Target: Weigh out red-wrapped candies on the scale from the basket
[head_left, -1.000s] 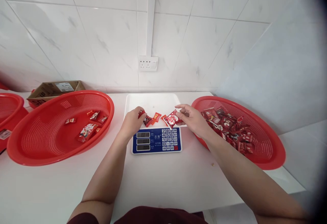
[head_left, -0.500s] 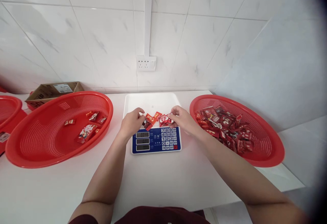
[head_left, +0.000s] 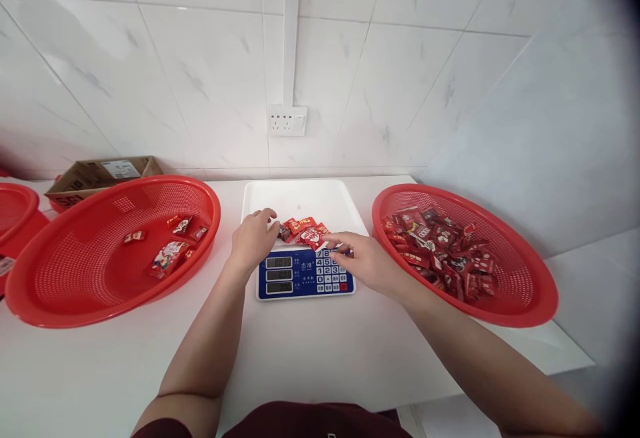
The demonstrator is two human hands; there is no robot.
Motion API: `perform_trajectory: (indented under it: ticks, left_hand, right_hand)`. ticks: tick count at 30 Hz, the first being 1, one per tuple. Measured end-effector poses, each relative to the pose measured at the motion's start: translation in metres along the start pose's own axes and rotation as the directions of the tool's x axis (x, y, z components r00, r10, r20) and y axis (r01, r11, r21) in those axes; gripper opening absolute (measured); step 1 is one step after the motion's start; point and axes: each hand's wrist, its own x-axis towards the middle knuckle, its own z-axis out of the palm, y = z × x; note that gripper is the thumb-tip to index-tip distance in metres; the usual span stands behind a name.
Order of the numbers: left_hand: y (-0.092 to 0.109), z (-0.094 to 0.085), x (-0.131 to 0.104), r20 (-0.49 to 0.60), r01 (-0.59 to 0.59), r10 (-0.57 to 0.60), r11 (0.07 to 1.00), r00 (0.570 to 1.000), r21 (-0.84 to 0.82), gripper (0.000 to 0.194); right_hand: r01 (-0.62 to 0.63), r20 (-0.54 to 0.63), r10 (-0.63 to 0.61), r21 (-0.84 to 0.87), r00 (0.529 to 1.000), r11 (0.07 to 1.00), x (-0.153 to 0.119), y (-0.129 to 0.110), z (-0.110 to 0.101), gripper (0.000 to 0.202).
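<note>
Several small red snack packets (head_left: 303,229) lie in a loose group at the near edge of the white tray (head_left: 300,195) of a digital scale. My left hand (head_left: 254,241) is at the group's left side, its thumb and fingers curved and apart. My right hand (head_left: 367,261) hovers over the keypad side of the scale's blue panel (head_left: 305,278), fingers spread. Its fingertips are close to the nearest red and white packet (head_left: 313,237); whether they touch it, I cannot tell. Neither hand visibly holds anything.
On the right, a red basket (head_left: 520,278) contains a heap of red packets (head_left: 445,245). A second red basket (head_left: 90,271) on the left holds several packets. Behind it is an open cardboard box (head_left: 75,185). A wall socket (head_left: 287,121) sits above the scale.
My right hand has let go of the red and white packet and drawn back toward me and rightward. The packets now lie closer together. My left hand has shifted slightly left.
</note>
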Motion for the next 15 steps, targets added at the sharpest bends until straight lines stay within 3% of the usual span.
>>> perform_trajectory:
  ticks: [7,11,15]
  left_hand:
    - [0.001,0.003,-0.004,0.037,-0.096,0.099,0.992,0.994,-0.077,0.025]
    - [0.000,0.004,-0.004,0.032,-0.130,0.137,0.976,0.990,-0.174,0.023]
    - [-0.001,-0.002,-0.003,0.024,-0.114,0.120,0.977,0.992,-0.181,0.022]
  right_hand:
    - [0.200,0.045,-0.201,-0.432,0.979,0.880,-0.005,-0.008,0.025,0.021]
    - [0.291,0.090,-0.280,-0.428,0.956,0.856,-0.003,-0.009,0.033,0.023]
    - [0.423,0.138,-0.400,-0.329,0.906,0.844,-0.010,-0.004,0.026,0.024]
